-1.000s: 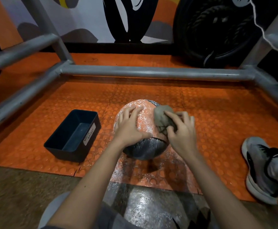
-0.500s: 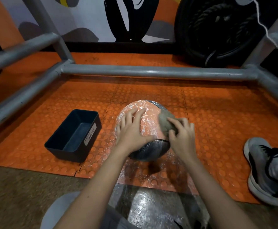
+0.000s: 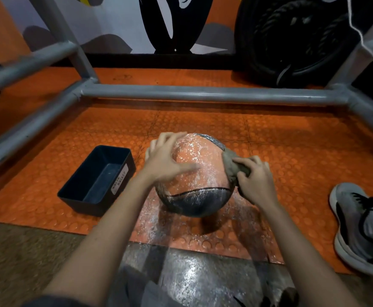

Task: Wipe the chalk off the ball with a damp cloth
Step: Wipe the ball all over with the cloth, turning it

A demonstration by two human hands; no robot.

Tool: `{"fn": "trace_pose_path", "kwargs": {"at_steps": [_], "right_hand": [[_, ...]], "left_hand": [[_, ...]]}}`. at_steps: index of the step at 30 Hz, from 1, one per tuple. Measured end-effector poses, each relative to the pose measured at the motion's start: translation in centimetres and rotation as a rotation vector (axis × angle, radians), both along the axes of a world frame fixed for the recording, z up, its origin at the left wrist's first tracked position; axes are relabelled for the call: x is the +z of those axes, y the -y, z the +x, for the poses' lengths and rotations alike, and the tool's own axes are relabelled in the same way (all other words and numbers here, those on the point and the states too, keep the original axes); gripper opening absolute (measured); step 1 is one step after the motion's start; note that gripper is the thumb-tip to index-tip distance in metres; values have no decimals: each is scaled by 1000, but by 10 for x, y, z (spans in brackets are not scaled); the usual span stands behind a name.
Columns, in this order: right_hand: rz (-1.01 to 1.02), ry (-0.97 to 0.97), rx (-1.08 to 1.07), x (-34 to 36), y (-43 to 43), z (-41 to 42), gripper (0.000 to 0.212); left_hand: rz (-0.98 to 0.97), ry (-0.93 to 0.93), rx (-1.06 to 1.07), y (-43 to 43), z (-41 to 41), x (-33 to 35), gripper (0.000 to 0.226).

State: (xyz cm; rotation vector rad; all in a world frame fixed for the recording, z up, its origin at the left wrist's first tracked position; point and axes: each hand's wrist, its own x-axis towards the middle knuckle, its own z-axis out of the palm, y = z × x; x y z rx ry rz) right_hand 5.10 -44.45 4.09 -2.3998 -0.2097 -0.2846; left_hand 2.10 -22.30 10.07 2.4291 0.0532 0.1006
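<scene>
On the floor, head view: you're looking down at an orange studded mat point(image 3: 292, 151) boxed in by a grey pipe frame point(image 3: 203, 94).

- The ball point(image 3: 200, 165) sits on the mat near its front edge, between your forearms. Top is orange, lower part black, with white chalk smeared over most of the orange.
- Left grip point(image 3: 165, 160): wide, fingers spread and laid flat on the ball's upper-left side, holding nothing. It is motion-blurred, so I can't tell the exact fingertip contact.
- Right grip point(image 3: 256, 185): curled round a bunched grey-brown cloth point(image 3: 231, 165), pressing it on the ball's right side.
- There's chalk residue point(image 3: 154, 220) on the mat under and in front of the ball.
- A dark waste bin point(image 3: 70, 196) sits just left of the ball, not touching it. It has a white label on its near wall reading "WASTE BASKET".
- Your grey shoe point(image 3: 354, 222) is at the far right, on the mat edge, well apart from the ball.

Room:
- Behind the frame a big black tyre point(image 3: 292, 41) stands at the back right.
- The painted wall point(image 3: 114, 23) is orange, white, grey and black.
- In front of the mat there's brownish floor point(image 3: 15, 251) at left and a glossy grey patch point(image 3: 192, 273) by your knees.
</scene>
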Motion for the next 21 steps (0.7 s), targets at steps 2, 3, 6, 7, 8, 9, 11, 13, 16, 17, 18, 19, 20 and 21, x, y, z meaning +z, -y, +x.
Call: {"fn": "trace_pose_path", "kwargs": {"at_steps": [2,3,6,7,8,9,11,13,16,17,18,19,20,21], "right_hand": [[11,31,21,13,-4,1,40],[40,67,37,21,-9,-1,41],[72,126,136,30,-27,-8,43],[62,137,153,28,-32,-10,43],[64,146,141,23,-34,-10,42],[73,132,95,18,-31,-8,40],[45,42,-34,12,-18,-2,38],[-47,-1,-121,11,-7,0,39],[9,114,-16,22,-16,-7,41],[25,151,65,24,-24,-13,42],[24,188,133,23,-29,-17,43],[15,215,168,18,-31,-20,44],[8,213,158,12,-28,-19,44],[-5,175,106,6,-20,-15,43]], "left_hand": [[38,-110,-67,-4,2,0,97],[24,-123,-71,-3,1,-3,100],[-22,-77,-58,3,-3,-5,102],[-18,-70,-59,4,-3,-5,101],[-15,-69,-61,4,-4,-5,101],[-17,-71,-62,5,-5,-5,101],[-30,-73,-63,7,-7,-5,101],[-42,-68,-60,8,-9,-5,101],[-54,-52,-33,8,-10,-8,101],[-54,-43,-26,8,-10,-10,100],[-47,-35,-21,8,-10,-11,100],[-39,-32,-17,10,-10,-12,101],[-35,-35,-13,11,-11,-12,101],[-35,-40,-7,13,-11,-13,101]]}}
